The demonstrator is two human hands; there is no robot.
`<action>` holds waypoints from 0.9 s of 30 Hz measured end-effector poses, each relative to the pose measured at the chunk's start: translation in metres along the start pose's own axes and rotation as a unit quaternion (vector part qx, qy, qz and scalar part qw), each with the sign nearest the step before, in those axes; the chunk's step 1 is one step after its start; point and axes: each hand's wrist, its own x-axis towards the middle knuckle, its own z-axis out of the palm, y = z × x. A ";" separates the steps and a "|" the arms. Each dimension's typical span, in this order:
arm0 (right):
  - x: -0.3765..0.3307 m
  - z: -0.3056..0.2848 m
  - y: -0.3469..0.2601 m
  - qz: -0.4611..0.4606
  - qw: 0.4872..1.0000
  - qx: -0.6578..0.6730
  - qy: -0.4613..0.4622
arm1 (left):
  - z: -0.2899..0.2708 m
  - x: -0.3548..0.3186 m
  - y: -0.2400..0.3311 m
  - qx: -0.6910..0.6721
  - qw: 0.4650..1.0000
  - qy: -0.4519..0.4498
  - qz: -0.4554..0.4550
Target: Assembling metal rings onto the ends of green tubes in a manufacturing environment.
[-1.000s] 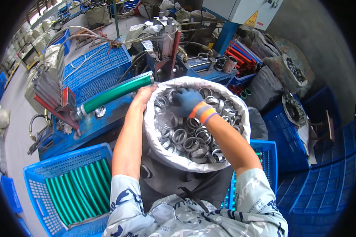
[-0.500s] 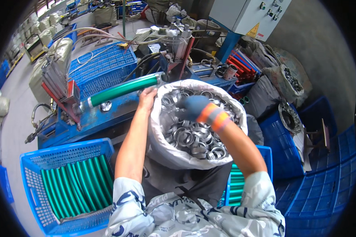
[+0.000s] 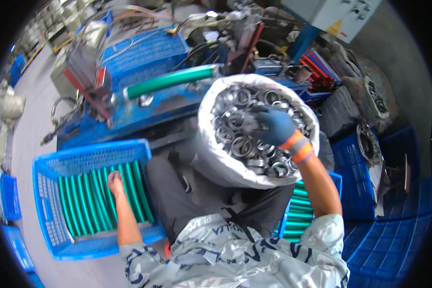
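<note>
My bare left hand (image 3: 114,182) is over the green tubes (image 3: 86,201) lying side by side in a blue basket (image 3: 93,150) at my left. Its fingers are slightly bent and apart, with no tube visibly lifted. My right hand (image 3: 275,126), in a dark blue glove with an orange and grey cuff, reaches into a white sack (image 3: 216,165) of metal rings (image 3: 241,145). Its fingers look spread among the rings, though blur hides their tips. Another green tube (image 3: 170,81) lies across the blue machine bench (image 3: 165,109) ahead of me.
Red-framed machine parts (image 3: 98,84) stand at both ends of the bench tube, with hoses above. A second blue basket (image 3: 335,185) of green tubes is beside my right leg. Blue crates (image 3: 389,245) line the right. A grey control box (image 3: 341,17) hangs at the upper right.
My left hand has gone from the sack's rim down to the tubes in the left basket. My right hand remains among the rings. The whole view has shifted.
</note>
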 end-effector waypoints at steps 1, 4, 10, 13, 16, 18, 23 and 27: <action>-0.038 -0.010 0.020 0.015 1.000 0.012 0.008 | -0.013 0.011 -0.032 0.057 0.998 0.012 0.018; -0.075 -0.020 0.000 0.097 0.995 0.021 0.006 | -0.074 0.019 -0.073 0.297 0.942 0.105 0.117; -0.095 0.056 -0.012 0.109 0.987 -0.116 0.013 | -0.012 -0.098 -0.176 0.334 0.930 -0.094 -0.124; -0.091 0.066 -0.011 0.132 0.990 -0.053 0.019 | 0.011 -0.125 -0.197 0.371 0.899 -0.161 -0.167; -0.086 0.074 -0.018 0.143 0.989 -0.033 0.025 | -0.003 -0.122 -0.211 0.437 0.868 -0.144 -0.187; -0.085 0.074 -0.023 0.189 0.981 -0.008 0.039 | 0.016 -0.128 -0.211 0.459 0.850 -0.135 -0.218; -0.087 0.068 -0.010 0.158 0.983 -0.049 0.075 | 0.019 -0.127 -0.178 0.458 0.848 -0.176 -0.200; -0.078 0.069 -0.012 0.152 0.981 -0.008 0.118 | 0.000 -0.120 -0.163 0.307 0.929 -0.072 -0.194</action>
